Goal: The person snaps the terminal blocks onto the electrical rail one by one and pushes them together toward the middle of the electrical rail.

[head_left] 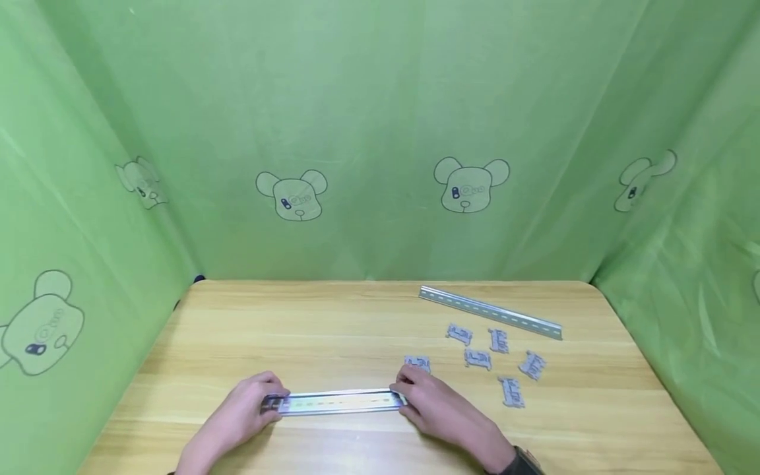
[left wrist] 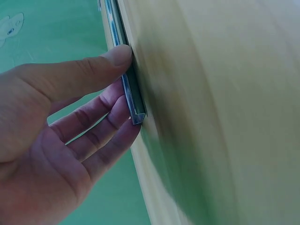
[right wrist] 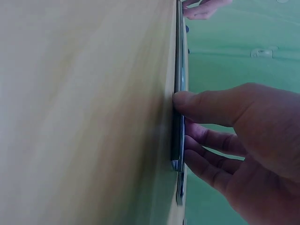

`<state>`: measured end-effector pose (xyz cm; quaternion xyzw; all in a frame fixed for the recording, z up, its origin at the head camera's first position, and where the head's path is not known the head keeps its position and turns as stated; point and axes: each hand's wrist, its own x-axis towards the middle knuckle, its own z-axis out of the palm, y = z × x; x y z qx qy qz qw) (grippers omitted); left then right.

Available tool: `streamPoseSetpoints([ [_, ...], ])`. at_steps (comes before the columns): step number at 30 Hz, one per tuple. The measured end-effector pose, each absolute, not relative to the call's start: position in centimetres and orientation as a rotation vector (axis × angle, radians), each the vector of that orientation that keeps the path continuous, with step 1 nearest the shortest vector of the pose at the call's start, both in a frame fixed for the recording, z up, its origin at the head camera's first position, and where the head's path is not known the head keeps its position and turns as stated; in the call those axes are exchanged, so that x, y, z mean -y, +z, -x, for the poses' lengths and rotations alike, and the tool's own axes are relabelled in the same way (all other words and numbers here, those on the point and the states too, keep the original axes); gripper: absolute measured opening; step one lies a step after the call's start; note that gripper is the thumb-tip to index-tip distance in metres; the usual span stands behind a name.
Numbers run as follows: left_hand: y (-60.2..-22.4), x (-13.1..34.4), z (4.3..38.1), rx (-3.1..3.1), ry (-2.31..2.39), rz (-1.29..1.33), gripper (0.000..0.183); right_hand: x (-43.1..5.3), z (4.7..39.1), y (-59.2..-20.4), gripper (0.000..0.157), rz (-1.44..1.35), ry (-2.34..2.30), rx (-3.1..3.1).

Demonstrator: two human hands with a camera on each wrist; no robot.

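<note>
A slotted metal mounting rail (head_left: 338,402) lies across the front of the wooden table, its long side facing the person. My left hand (head_left: 242,408) pinches its left end between thumb and fingers. At the other end my right hand (head_left: 442,410) grips the rail the same way. In the left wrist view the thumb lies along one edge of the rail (left wrist: 132,89), with the fingers at the opposite edge. The right wrist view shows the thumb on the near edge of the rail (right wrist: 178,136) and the fingers behind it.
A second slotted rail (head_left: 490,312) lies slanted at the back right of the table (head_left: 285,330). Several small grey plastic clips (head_left: 477,359) are scattered between that rail and my right hand; one clip (head_left: 417,362) sits just beyond the fingers. Green curtains (head_left: 368,132) surround the table.
</note>
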<state>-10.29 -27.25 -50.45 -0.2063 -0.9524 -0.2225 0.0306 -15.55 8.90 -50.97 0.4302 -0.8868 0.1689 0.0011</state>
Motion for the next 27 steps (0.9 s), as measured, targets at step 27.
streamPoseSetpoints([
  [27,-51.3,20.9,13.0,2.968,-0.789,0.79,0.027,-15.8,16.6,-49.9,0.029,-1.043,0.748,3.039],
])
